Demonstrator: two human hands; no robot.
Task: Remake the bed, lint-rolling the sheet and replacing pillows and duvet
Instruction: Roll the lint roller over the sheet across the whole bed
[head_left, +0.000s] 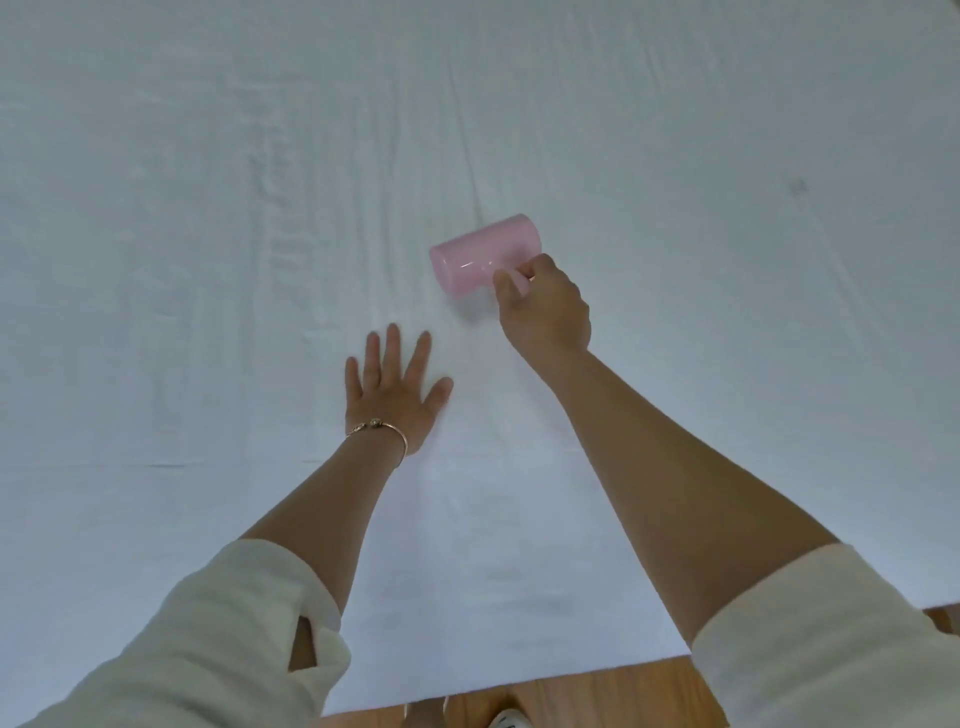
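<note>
Head view, listed from my feet outward.

Item: wooden floor (597, 691), a strip at the bottom edge, with the toe of my shoe (511, 719) just showing.

Item: my cream sleeves (218, 639), pushed up past mid-forearm, I judge to keep the cloth off the bed.

Item: white sheet (208, 260), bare over the bed from its near edge to the far limit of view. No pillows or duvet in sight, so that part of the task is not yet done.

Item: my left hand (392, 387), bracelet (379, 428) at the wrist. Fingers spread and straight, palm flat on the sheet, holding nothing. Likely pinning the fabric taut so it does not bunch ahead of the roller.

Item: my right hand (543, 306), further out, fingers curled round the handle, which is mostly hidden.

Item: pink lint roller (480, 254), its drum lying on the sheet, just past my left fingertips.

Item: creases (467, 156) running away beyond the roller; a small dark speck (798, 185) far right, a probable target.
</note>
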